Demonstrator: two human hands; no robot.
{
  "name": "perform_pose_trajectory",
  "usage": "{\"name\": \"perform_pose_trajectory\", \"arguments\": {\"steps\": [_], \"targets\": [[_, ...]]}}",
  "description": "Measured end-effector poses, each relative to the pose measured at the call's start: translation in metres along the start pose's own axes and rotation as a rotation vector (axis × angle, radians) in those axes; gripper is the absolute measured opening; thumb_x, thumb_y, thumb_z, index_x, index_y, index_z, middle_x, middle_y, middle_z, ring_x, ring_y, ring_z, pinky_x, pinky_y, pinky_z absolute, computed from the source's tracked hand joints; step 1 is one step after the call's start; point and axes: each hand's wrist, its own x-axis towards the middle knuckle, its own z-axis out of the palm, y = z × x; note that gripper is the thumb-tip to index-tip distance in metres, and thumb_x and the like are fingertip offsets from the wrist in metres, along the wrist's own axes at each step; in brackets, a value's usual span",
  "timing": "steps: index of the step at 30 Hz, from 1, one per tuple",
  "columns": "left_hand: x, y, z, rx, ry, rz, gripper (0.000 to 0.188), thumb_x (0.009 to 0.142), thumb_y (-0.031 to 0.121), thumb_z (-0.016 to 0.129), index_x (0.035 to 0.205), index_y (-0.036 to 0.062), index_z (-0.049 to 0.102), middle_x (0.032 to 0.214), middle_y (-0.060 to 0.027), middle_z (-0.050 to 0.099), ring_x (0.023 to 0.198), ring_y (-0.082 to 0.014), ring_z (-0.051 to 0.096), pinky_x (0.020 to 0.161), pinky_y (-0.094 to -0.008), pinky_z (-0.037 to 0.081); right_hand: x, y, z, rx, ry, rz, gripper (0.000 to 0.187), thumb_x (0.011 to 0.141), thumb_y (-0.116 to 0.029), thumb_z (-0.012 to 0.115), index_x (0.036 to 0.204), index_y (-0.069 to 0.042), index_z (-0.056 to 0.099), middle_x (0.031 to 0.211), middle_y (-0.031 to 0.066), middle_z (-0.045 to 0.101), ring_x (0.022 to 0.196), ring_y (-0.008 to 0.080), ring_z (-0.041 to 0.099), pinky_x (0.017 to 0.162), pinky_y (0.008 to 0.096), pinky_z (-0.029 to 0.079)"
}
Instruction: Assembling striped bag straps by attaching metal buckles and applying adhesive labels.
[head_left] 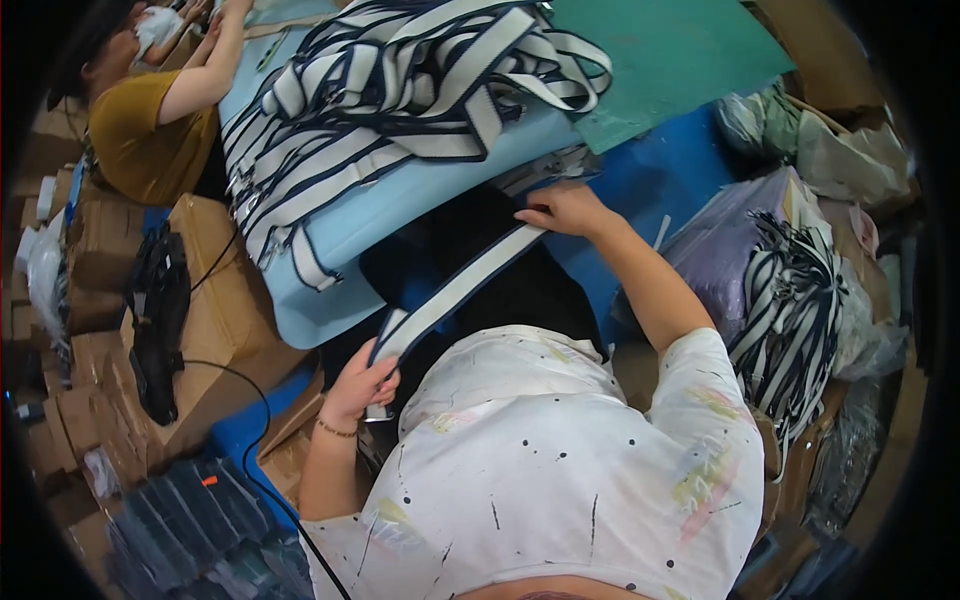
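A white webbing strap [458, 288] with navy edges is stretched on a slant across my lap between my two hands. My left hand [362, 385] is closed around its lower end, where the strap folds over and a small metal-looking piece pokes out below the fingers. At the upper end, my right hand [568, 209] pinches the strap near the edge of the table. A big heap of the same striped straps [400, 90] lies on the light blue table cover [340, 250] in front of me, with metal clips along its left side.
A green mat [670, 65] covers the table's far right. At right, a bundle of striped straps [795, 310] rests by plastic-wrapped goods [725, 245]. Cardboard boxes [225, 290] stand at left, with a black cable [262, 410] running past. A person in a mustard top [140, 125] works at far left.
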Motion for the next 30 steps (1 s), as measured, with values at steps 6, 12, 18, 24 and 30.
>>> {"name": "perform_pose_trajectory", "arguments": {"steps": [6,12,18,24,30], "targets": [[0.028,-0.004,0.021,-0.052,-0.064,0.04,0.023,0.096,0.017,0.048,0.117,0.0114,0.041,0.059,-0.0003,0.042,0.041,-0.0061,0.033,0.042,-0.0217,0.031,-0.009,-0.061,0.024,0.184,0.123,-0.302,0.039,0.076,-0.033,0.069,0.107,-0.011,0.065,0.101,0.0128,0.064,0.096,0.0309,0.06,0.085,0.0415,0.046],[0.038,0.001,0.04,0.204,-0.073,0.107,0.029,0.095,0.018,0.051,0.12,0.0052,0.042,0.074,-0.0051,0.056,0.054,-0.0088,0.051,0.051,-0.0231,0.043,-0.014,-0.132,0.031,0.466,-0.082,-0.252,0.044,0.079,-0.04,0.067,0.11,-0.01,0.059,0.079,0.0114,0.066,0.077,0.0319,0.061,0.076,0.0406,0.046],[0.037,-0.01,0.006,0.122,-0.308,0.065,0.03,0.096,0.017,0.047,0.121,0.0003,0.044,0.096,-0.0162,0.063,0.073,-0.0166,0.063,0.066,-0.0302,0.052,-0.033,-0.064,-0.024,0.356,0.342,-0.004,0.021,0.079,-0.029,0.07,0.08,-0.009,0.066,0.066,0.0102,0.063,0.058,0.0256,0.063,0.052,0.0319,0.048],[0.034,-0.009,-0.004,0.137,-0.293,0.033,0.018,0.096,0.016,0.045,0.107,0.0014,0.049,0.077,-0.0109,0.064,0.05,-0.0117,0.055,0.051,-0.024,0.047,-0.076,0.012,-0.043,-0.131,0.261,0.261,0.03,0.074,-0.019,0.072,0.101,-0.007,0.066,0.081,0.0132,0.066,0.071,0.0298,0.064,0.066,0.0366,0.051],[0.019,-0.001,-0.007,0.257,-0.259,-0.064,0.019,0.094,0.014,0.05,0.105,-0.0011,0.05,0.079,-0.0116,0.065,0.058,-0.0129,0.061,0.057,-0.0248,0.05,-0.059,-0.057,0.028,0.233,-0.089,-0.261,0.066,0.071,-0.031,0.076,0.13,-0.015,0.051,0.131,0.014,0.049,0.12,0.0334,0.045,0.099,0.0421,0.037]]}}
